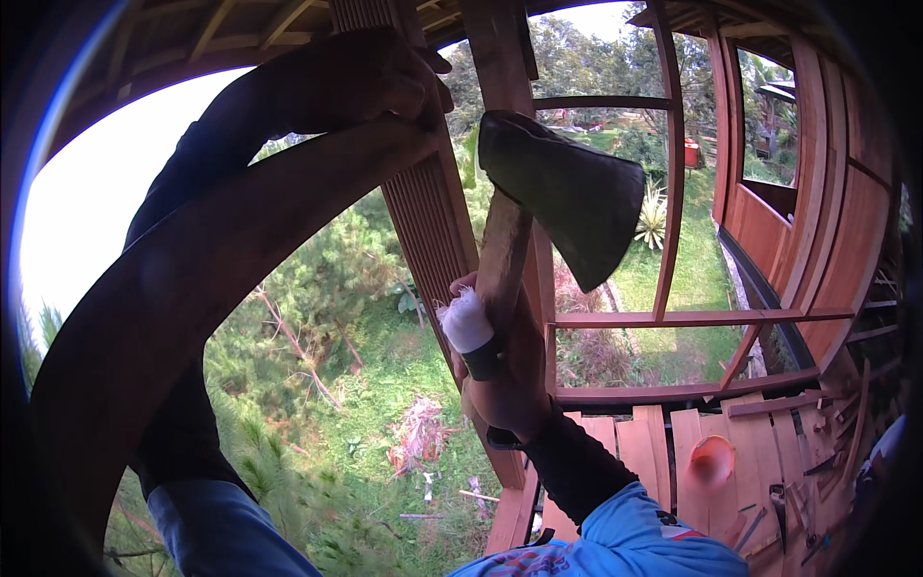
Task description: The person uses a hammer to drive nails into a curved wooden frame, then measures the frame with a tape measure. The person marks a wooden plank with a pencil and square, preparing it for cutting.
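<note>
Up at the top left, my left hand [380, 82] is closed on the upper end of a long wooden board [221, 226], against a grooved wooden post [430, 216]. The board looks bent through the lens and slopes down to the lower left. My right hand [519, 380] grips the wooden handle of an axe [567, 192] and holds it upright. Its dark, broad blade points right, in front of the open wall framing. White wrapping [465, 320] with a black band covers one digit of that hand. My left fingertips are partly hidden in shadow.
Wooden framing [663, 202] and panelled walls [798, 231] stand to the right. An orange bucket [711, 460] sits on the plank floor [642, 452], with scattered tools and offcuts [788, 505] beyond it. Left of the post, the side opens onto grassy ground [370, 404] well below.
</note>
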A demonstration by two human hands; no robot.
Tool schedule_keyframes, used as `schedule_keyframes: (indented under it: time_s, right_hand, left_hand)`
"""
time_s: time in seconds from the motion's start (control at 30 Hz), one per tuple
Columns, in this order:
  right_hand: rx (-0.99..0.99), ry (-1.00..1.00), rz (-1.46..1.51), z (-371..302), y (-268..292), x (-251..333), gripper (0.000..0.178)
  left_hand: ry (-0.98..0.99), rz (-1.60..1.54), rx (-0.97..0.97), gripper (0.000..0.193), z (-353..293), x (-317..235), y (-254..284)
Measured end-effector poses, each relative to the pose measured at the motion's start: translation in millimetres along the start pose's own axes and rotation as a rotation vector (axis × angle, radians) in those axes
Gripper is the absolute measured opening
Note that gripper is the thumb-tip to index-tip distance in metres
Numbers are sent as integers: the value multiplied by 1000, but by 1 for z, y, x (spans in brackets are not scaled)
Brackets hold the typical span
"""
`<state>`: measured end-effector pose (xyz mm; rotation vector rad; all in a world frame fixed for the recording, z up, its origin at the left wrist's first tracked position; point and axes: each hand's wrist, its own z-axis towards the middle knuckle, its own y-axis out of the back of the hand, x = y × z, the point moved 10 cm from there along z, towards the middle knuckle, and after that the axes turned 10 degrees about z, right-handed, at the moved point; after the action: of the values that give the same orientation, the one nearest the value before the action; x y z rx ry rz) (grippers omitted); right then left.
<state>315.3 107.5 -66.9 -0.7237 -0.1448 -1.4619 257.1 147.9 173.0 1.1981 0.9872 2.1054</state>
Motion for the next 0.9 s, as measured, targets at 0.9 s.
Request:
schedule_keyframes:
  time_s: [0.9]
  right_hand:
    - [52,-29,-169,-14,7,12,61]
  left_hand:
    - [-541,-1298,-1440,67,-100,21,-52]
